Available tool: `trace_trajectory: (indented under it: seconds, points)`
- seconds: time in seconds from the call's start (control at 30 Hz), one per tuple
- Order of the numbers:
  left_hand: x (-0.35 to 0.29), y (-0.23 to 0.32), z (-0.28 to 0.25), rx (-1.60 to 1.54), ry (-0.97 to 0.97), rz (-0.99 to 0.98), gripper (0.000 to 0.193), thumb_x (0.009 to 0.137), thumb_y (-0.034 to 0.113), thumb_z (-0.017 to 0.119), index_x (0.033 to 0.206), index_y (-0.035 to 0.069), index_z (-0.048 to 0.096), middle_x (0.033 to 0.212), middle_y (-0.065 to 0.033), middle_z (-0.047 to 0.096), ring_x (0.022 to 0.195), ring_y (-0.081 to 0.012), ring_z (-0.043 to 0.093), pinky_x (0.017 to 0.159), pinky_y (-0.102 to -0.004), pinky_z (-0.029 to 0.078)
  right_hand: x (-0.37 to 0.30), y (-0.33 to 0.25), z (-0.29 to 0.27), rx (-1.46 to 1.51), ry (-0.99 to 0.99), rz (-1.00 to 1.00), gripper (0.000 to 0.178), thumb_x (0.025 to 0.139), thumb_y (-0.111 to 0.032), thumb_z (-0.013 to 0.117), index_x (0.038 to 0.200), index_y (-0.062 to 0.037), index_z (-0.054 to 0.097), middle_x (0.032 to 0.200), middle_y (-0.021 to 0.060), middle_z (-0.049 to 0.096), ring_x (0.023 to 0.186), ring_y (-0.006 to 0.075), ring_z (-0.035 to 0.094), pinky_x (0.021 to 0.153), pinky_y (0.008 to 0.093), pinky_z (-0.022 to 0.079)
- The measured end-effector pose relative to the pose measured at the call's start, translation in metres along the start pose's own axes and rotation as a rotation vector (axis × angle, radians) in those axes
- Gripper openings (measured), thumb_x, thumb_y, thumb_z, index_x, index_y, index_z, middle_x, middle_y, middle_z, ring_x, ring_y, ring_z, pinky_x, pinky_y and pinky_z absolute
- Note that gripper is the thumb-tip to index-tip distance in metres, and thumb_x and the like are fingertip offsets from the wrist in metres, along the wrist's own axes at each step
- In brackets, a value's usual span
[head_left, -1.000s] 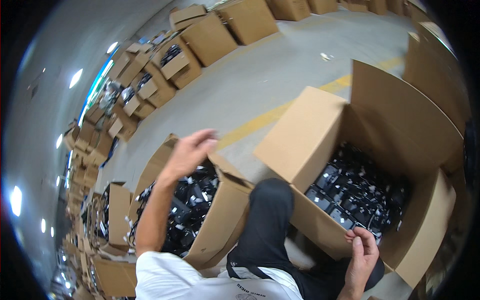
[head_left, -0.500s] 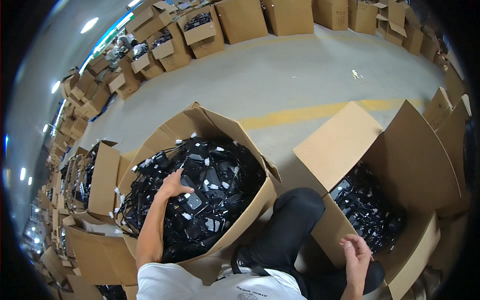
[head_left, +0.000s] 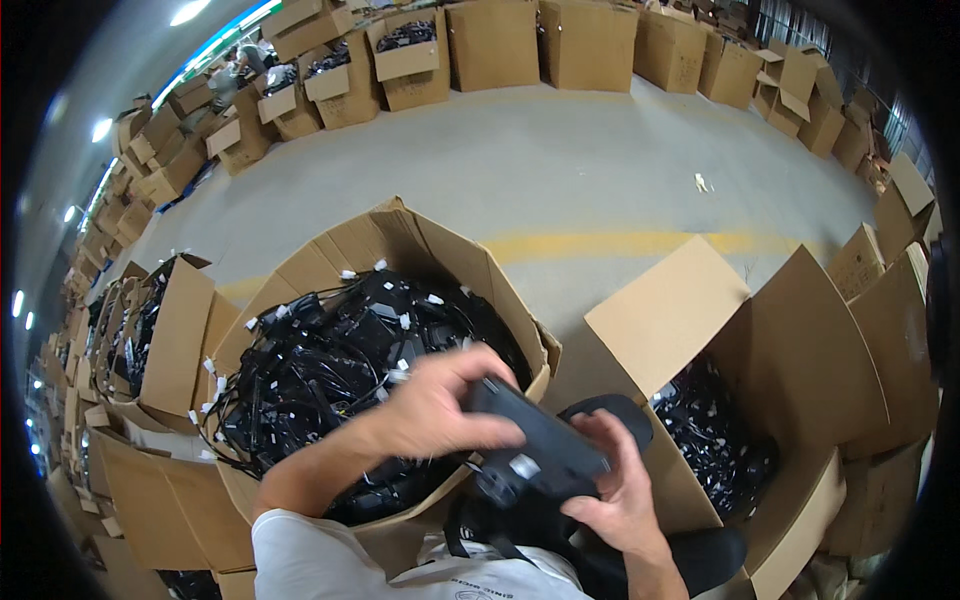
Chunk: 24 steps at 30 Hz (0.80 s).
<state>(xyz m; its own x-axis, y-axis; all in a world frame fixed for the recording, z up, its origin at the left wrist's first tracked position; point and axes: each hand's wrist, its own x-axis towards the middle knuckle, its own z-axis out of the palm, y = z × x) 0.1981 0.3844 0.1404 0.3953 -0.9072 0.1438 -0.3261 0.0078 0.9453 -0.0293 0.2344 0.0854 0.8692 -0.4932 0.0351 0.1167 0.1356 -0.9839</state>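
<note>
A black power adapter [head_left: 540,432], a flat rectangular brick, is raised above the near right rim of the left carton [head_left: 330,250]. My left hand [head_left: 435,405] grips its left end, thumb across the upper face. At the other end my right hand [head_left: 622,485] has fingers and thumb closed around the edge. A small white label or plug shows just below the brick, beside a dark coiled cord [head_left: 497,486]. Many black adapters and cables [head_left: 320,365] with white connectors fill the left carton, partly hidden behind my left arm.
To my right stands an open carton [head_left: 830,340] with raised flaps, holding small black parts [head_left: 715,435]. Another filled carton [head_left: 180,340] is at the left. A row of cartons [head_left: 590,45] lines the far side, beyond the grey floor [head_left: 560,150] with its yellow stripe.
My left hand has lifted an adapter out of the left carton and brought it right, toward me. My right hand has moved left from beside the right carton and taken its other end.
</note>
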Motion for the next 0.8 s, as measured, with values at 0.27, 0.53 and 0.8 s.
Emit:
trace_trajectory:
  seconds: [0.27,0.53,0.8]
  points:
    - [0.022,-0.118,-0.076,0.765,0.249,-0.313,0.028,0.089,0.027,0.070,0.098,0.000,0.072,0.095,-0.0178,0.072,0.087,-0.0293,0.071,0.077,-0.0395,0.056,-0.059,0.039,-0.041,0.137,0.401,0.219,0.036,0.074,-0.003,0.077,0.108,0.0041,0.068,0.093,0.0055,0.069,0.084,0.0113,0.063,0.076,0.0267,0.052]
    - [-0.008,-0.237,-0.143,1.263,0.391,-0.717,0.070,0.082,0.046,0.077,0.129,-0.001,0.055,0.121,-0.0241,0.059,0.115,-0.0418,0.058,0.095,-0.0523,0.049,-0.062,0.021,-0.071,0.429,0.633,0.053,0.058,0.078,-0.024,0.085,0.122,0.0015,0.056,0.102,0.0077,0.068,0.086,0.0167,0.070,0.078,0.0319,0.061]
    - [0.034,-0.265,-0.172,1.206,0.394,-0.291,0.038,0.083,0.026,0.076,0.110,0.000,0.067,0.110,-0.0215,0.062,0.107,-0.0391,0.061,0.090,-0.0479,0.052,-0.060,0.033,-0.056,0.433,0.540,0.149,0.071,0.071,-0.022,0.089,0.126,0.0043,0.053,0.104,0.0114,0.068,0.092,0.0198,0.070,0.085,0.0343,0.060]
